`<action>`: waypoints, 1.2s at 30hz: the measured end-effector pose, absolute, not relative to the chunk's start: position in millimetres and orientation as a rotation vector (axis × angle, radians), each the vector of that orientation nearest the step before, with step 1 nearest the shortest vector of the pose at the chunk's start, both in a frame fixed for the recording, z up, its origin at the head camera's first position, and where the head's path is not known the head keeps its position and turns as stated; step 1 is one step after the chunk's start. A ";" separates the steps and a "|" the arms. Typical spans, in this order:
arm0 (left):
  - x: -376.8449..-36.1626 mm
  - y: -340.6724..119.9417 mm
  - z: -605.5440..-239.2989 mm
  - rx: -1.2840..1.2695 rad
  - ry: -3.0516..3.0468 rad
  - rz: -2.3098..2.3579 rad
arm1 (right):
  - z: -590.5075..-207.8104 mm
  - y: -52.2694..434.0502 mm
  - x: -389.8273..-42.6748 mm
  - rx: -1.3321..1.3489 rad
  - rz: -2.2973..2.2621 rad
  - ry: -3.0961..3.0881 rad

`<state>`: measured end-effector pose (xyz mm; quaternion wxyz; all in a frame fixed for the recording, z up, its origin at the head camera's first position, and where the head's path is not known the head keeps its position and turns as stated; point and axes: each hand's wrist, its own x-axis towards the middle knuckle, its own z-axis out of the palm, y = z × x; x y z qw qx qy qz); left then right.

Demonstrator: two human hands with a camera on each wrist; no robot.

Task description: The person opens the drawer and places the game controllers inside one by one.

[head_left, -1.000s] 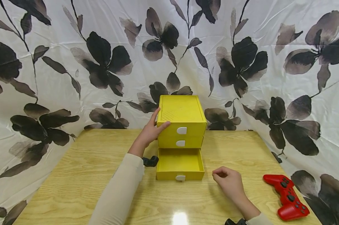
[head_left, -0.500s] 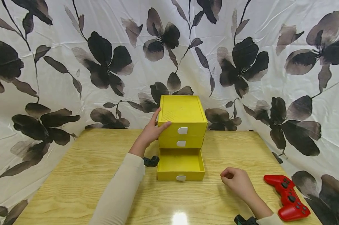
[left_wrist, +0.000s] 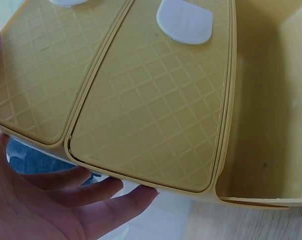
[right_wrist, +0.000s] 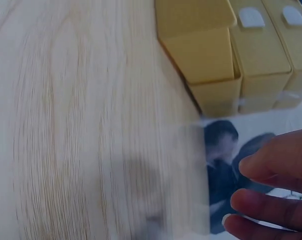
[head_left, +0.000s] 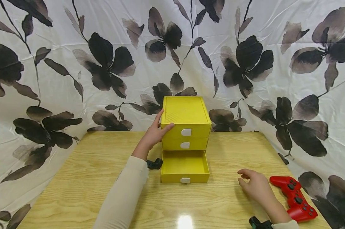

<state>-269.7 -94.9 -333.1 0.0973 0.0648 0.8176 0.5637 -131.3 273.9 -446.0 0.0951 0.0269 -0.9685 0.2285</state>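
Note:
A yellow drawer cabinet (head_left: 186, 109) with white tabs stands at the table's middle. Its bottom drawer (head_left: 185, 178) is pulled out and shows a bare inside; the two drawers above are closed. My left hand (head_left: 153, 135) holds the cabinet's upper left front corner, thumb over the front top edge and fingers along the side. In the left wrist view, those fingertips (left_wrist: 146, 194) touch the side wall beside the drawer fronts. My right hand (head_left: 255, 186) hovers above the table, right of the pulled-out drawer, fingers loosely bent and apart, holding nothing.
A red game controller (head_left: 295, 198) lies near the table's right edge, partly behind my right wrist. The wooden table (head_left: 89, 178) extends around the cabinet. A floral cloth (head_left: 201, 63) hangs behind and along the sides.
My right hand has moved right, away from the drawer and toward the controller, and its fingers have parted. The left hand and the cabinet have stayed in place.

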 end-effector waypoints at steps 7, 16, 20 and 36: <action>-281.5 -96.5 -342.0 0.185 2.428 1.679 | -441.7 286.9 -131.1 0.081 0.576 -2.832; -300.8 -99.7 -365.9 0.207 2.439 1.728 | -435.4 303.8 -127.2 -0.022 0.394 -2.899; -298.2 -99.5 -367.0 0.192 2.454 1.728 | -436.7 312.2 -124.2 -0.036 0.340 -2.865; -297.1 -98.6 -371.0 0.186 2.475 1.719 | -436.0 344.7 -111.8 -0.277 0.252 -2.866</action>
